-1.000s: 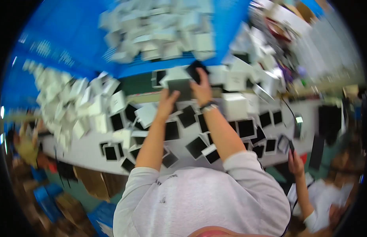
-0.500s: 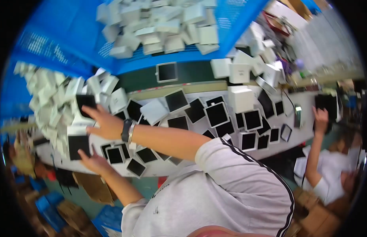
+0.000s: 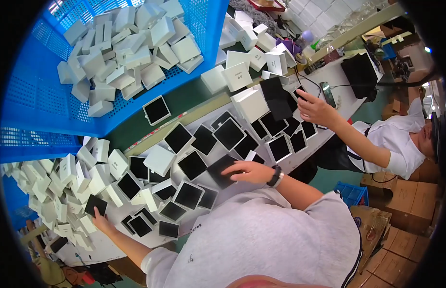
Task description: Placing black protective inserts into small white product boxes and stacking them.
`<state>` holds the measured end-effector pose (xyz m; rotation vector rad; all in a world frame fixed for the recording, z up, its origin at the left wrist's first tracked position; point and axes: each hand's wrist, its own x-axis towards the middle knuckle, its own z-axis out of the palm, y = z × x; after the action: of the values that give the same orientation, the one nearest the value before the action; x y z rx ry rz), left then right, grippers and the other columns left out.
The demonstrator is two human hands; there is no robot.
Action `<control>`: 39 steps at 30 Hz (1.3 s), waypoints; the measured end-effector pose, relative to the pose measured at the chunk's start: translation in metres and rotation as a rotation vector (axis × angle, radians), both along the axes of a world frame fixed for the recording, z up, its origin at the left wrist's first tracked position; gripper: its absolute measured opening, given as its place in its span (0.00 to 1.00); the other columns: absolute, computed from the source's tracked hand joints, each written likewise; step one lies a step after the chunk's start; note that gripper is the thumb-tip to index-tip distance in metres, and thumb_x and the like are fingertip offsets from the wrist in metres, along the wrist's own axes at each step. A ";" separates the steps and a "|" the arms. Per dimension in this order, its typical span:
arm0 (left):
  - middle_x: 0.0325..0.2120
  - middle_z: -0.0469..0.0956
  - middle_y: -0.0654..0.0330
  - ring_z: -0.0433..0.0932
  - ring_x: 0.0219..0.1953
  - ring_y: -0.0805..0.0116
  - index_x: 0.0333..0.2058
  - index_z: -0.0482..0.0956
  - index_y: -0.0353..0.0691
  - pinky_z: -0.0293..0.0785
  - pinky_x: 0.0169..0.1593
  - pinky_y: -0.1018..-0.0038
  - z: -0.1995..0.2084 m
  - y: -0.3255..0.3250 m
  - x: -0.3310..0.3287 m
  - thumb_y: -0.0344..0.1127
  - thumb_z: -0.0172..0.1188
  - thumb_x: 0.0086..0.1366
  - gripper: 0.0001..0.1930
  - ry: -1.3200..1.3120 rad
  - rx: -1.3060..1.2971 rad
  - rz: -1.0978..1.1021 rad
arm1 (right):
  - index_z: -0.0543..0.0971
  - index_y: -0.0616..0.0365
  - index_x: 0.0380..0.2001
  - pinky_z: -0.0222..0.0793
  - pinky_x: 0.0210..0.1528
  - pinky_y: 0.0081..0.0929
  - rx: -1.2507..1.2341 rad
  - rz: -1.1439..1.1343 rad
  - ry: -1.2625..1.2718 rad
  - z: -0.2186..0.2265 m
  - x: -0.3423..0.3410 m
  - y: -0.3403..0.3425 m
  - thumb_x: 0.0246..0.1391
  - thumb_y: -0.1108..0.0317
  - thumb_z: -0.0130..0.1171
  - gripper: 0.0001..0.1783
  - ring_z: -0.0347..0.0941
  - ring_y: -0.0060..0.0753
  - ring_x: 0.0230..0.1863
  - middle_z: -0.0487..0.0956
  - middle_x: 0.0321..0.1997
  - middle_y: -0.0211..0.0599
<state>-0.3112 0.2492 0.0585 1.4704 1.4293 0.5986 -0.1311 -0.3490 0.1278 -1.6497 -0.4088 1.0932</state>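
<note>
My left hand (image 3: 104,223) grips a small black square piece (image 3: 96,205) beside the heap of white boxes on the left, with the thumb lying on its face. Over the middle of the table, my right hand (image 3: 252,173) holds a larger dark flat square (image 3: 218,169) by its edge, fingers on top and slightly blurred. Around it lie several white box halves with black insides (image 3: 188,195), spread loosely and partly overlapping. A closed-looking white box (image 3: 159,160) rests among them, left of my right hand.
A blue perforated crate (image 3: 124,113) full of white boxes (image 3: 136,53) stands behind the table. More white boxes (image 3: 55,192) are piled at left. A co-worker's hand (image 3: 316,111) reaches in from the right, near stacked white boxes (image 3: 251,105) and a phone (image 3: 327,94). Brown cartons (image 3: 407,204) stand at lower right.
My hands were close together at the left pile; the right has moved right with its dark square, while the left stays by the pile. The view has turned, and the co-worker's hand appears nearer.
</note>
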 end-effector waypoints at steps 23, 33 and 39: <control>0.59 0.62 0.55 0.59 0.62 0.54 0.34 0.83 0.49 0.46 0.63 0.48 0.060 -0.223 0.455 0.34 0.65 0.48 0.11 0.419 1.435 -1.208 | 0.77 0.60 0.46 0.60 0.56 0.20 -0.151 -0.620 -0.100 0.026 -0.029 -0.099 0.56 0.69 0.53 0.14 0.69 0.21 0.42 0.77 0.42 0.32; 0.52 0.69 0.57 0.69 0.55 0.64 0.57 0.62 0.36 0.60 0.60 0.67 0.131 -0.366 0.243 0.34 0.55 0.63 0.25 -1.010 -0.623 -0.762 | 0.50 0.58 0.63 0.60 0.58 0.27 0.637 -0.840 -0.330 0.072 0.020 -0.024 0.52 0.82 0.54 0.38 0.66 0.33 0.55 0.68 0.54 0.47; 0.55 0.68 0.56 0.67 0.57 0.60 0.58 0.61 0.36 0.61 0.60 0.64 0.105 -0.407 0.121 0.39 0.49 0.66 0.24 -1.113 -0.945 -0.608 | 0.63 0.62 0.56 0.64 0.51 0.26 0.337 -0.644 -0.469 0.083 0.010 0.013 0.54 0.73 0.57 0.27 0.70 0.33 0.48 0.73 0.46 0.44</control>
<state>-0.1898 -0.1574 0.1638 0.5223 0.2247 0.1903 -0.1215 -0.3363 0.2106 -1.5563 -0.3017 0.1455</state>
